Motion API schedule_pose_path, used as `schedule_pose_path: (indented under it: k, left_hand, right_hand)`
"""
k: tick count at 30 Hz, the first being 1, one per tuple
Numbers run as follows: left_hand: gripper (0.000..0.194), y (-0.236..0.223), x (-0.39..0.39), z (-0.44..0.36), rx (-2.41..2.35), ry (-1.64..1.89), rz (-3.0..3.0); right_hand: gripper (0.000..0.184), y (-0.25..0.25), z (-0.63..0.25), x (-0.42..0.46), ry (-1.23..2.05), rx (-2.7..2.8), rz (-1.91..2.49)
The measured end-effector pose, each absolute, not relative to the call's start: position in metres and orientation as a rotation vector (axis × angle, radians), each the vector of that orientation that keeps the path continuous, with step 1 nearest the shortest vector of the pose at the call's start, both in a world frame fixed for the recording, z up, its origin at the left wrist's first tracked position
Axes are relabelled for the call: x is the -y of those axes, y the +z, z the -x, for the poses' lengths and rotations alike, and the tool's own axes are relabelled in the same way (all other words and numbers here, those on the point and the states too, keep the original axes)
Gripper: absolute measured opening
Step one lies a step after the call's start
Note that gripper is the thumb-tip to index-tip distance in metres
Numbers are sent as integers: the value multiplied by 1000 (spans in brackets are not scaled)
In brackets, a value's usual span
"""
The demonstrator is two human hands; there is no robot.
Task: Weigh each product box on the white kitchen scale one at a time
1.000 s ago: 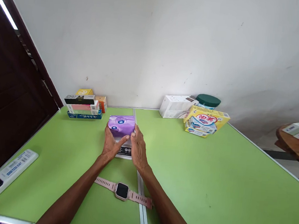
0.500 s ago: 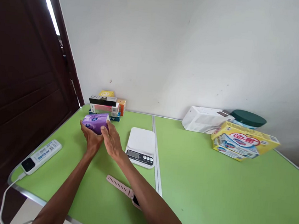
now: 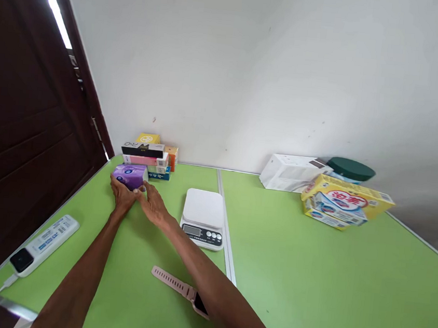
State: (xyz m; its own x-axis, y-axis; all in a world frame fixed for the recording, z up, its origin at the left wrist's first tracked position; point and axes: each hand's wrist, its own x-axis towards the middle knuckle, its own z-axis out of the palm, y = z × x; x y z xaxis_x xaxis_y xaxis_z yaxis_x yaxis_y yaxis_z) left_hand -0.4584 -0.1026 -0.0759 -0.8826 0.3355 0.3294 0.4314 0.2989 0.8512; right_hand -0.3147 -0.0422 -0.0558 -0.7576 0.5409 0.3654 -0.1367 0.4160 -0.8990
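Observation:
A purple pack of tissues point(image 3: 130, 175) lies on its side at the far left of the green table, in front of the stacked boxes. My left hand point(image 3: 122, 194) is wrapped around its left and near side. At the pack's right end, my right hand point(image 3: 153, 206) presses with thumb and fingers. The fingertips behind the pack are partly hidden. Closest behind it stands a pile of small boxes, with a black box point(image 3: 143, 149) on top and a pink-and-white one point(image 3: 144, 160) under it.
A white kitchen scale point(image 3: 203, 212) stands right of my hands. Under my right forearm lies a pink-strapped watch point(image 3: 173, 281). A white cabled device point(image 3: 46, 244) lies at left. Yellow boxes point(image 3: 349, 194), a white box point(image 3: 290, 172) and a green-lidded container point(image 3: 351, 168) stand at right.
Both hands have moved the purple pack away from me and slightly left, down beside the box pile. The view has shifted a little.

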Motion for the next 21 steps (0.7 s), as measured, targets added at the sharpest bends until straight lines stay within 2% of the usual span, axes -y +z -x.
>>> schedule_pose_path:
  k: [6, 9, 11, 16, 21]
  left_hand:
    - [154, -75, 106, 458, 2609, -1444, 646]
    - [151, -73, 110, 449, 2521, -1421, 652]
    - [143, -65, 111, 439, 2408, -1432, 672]
    - [118, -22, 78, 382, 2072, -1440, 996]
    - [108, 4, 3, 276, 1958, -1637, 1450]
  right_hand:
    - [72, -37, 204, 38, 1223, 2070, 365]
    - [61, -38, 125, 3, 1048, 1879, 580]
    - [59, -48, 65, -32, 876, 1700, 800]
    - [78, -91, -71, -124, 461, 1276, 1273]
    - [84, -113, -129, -187, 402, 1045, 1475]
